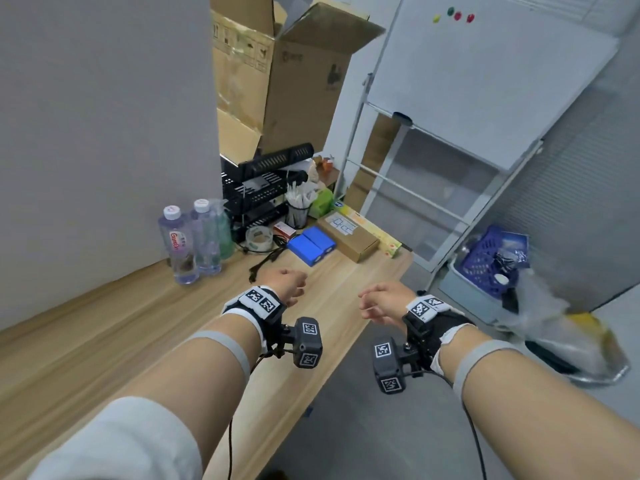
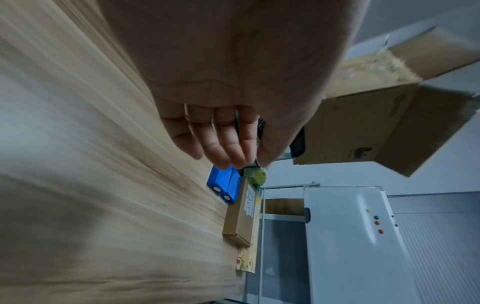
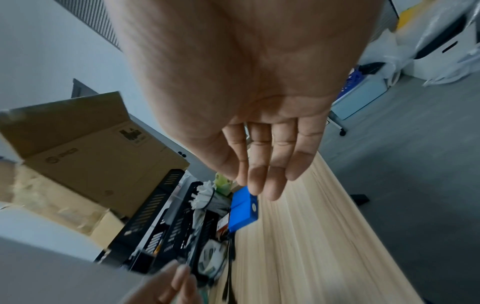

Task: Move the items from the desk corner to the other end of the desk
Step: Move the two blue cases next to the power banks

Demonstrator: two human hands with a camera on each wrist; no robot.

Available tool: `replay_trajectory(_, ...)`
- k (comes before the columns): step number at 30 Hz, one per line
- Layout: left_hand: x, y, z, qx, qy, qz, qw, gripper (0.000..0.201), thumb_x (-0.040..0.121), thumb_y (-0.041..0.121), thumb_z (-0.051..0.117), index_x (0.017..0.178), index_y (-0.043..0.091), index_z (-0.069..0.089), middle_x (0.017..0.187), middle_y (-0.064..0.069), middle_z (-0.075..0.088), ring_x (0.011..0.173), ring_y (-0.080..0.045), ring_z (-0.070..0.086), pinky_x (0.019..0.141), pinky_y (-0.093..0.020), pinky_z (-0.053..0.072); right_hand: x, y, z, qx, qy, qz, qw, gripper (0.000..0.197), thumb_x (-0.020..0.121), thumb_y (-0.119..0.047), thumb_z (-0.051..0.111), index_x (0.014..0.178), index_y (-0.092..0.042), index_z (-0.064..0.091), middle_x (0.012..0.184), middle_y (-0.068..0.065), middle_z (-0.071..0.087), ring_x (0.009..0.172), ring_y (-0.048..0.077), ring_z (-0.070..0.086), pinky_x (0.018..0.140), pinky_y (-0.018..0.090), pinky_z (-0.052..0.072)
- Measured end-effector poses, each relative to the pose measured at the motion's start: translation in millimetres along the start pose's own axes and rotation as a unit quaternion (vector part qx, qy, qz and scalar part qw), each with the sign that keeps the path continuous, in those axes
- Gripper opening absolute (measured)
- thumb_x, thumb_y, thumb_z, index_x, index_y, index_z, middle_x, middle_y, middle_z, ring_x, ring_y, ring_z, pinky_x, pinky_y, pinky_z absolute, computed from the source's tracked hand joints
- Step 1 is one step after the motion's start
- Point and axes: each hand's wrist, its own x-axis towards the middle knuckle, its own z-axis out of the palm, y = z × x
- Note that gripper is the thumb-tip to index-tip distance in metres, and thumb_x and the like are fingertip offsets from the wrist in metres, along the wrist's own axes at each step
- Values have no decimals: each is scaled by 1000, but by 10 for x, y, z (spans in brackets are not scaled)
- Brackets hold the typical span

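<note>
- Items — blue boxes (image 1: 311,249), cardboard box (image 1: 348,233), water bottles (image 1: 190,237) — crowd the wooden bench (image 1: 104,327) corner by a grey wall.
- Left hand (image 1: 285,284) and right hand (image 1: 382,303) hover above, fingers relaxed, holding nothing.
- Whiteboard (image 1: 485,74) stands beyond.

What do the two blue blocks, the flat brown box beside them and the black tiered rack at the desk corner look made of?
Two blue blocks: smooth blue shrink-wrap or plastic, faint sheen; contents unclear.
Flat brown box: matte corrugated cardboard, folded edges, white paper label.
Black tiered rack: probably painted perforated metal, though moulded plastic is possible; rows of slots.
</note>
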Motion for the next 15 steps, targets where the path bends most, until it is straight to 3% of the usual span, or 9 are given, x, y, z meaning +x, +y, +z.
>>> replay_trajectory(4, 374, 144, 168, 16, -12, -44, 999, 12, 93, 23, 68, 96, 14, 61, 99, -4, 66, 87, -17, 63, 68, -29, 49, 540, -162, -204, -12, -7, 18, 1000, 15, 92, 0, 52, 97, -9, 62, 81, 7, 64, 63, 17, 64, 51, 23, 45)
replay_trajectory(7, 608, 221, 166, 20, -11, -64, 998, 22, 91, 27, 73, 103, 11, 63, 100, -2, 66, 89, -14, 62, 78, -34, 52, 942, -259, -218, -19, -29, 26, 999, 12, 93, -2, 51, 95, -10, 60, 84, 9, 65, 67, 18, 65, 57, 25, 48)
replay_trajectory(10, 900, 251, 127, 25, 12, -79, 996, 24, 86, 31, 78, 97, 15, 64, 102, -1, 68, 87, -11, 63, 91, -39, 52, 1372, -385, -188, -37, -61, 23, 997, 7, 95, -8, 52, 95, -8, 59, 89, 9, 67, 71, 19, 67, 65, 29, 52)
replay_trajectory(15, 1482, 275, 220, 31, 46, -104, 993, 27, 83, 36, 80, 86, 22, 57, 99, -1, 69, 83, -13, 64, 77, -35, 48, 2211, -623, -79, -107, -116, 16, 987, 12, 95, -2, 48, 103, -5, 57, 95, 12, 61, 73, 20, 63, 71, 31, 52)
